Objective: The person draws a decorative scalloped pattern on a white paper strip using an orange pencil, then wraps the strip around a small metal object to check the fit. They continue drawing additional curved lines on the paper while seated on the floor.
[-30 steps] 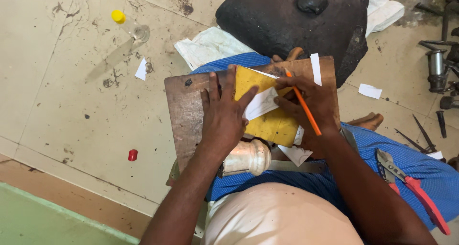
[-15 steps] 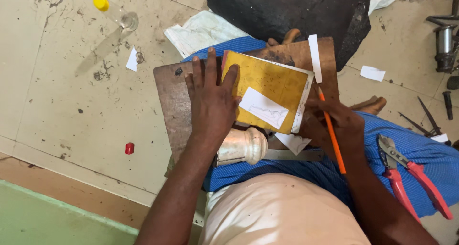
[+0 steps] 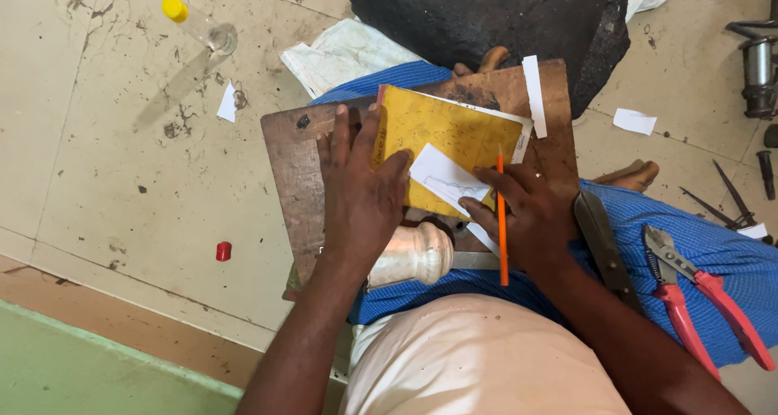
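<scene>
Stained pale floor tiles (image 3: 121, 180) fill the head view, with a green strip along the lower left edge; a red cap (image 3: 223, 251) and a clear bottle with yellow cap (image 3: 198, 27) lie on them, well apart. Brown wooden board (image 3: 292, 180) rests across the person's lap, over blue cloth (image 3: 729, 245). Yellow booklet (image 3: 446, 135) lies on the board, tilted. Left hand (image 3: 361, 196) lies flat, fingers spread, palm down on the board, thumb and index finger on the booklet's left edge; grasps nothing. Small white paper slip (image 3: 442, 176) sits on the booklet, pinned under the fingertips of the right hand (image 3: 527, 216). Right hand also grips an orange pencil (image 3: 502, 220), held nearly upright in frame. White cylindrical object (image 3: 413, 254) lies just below the left hand. Red-handled pliers (image 3: 697, 297) rest on the blue cloth, right side.
</scene>
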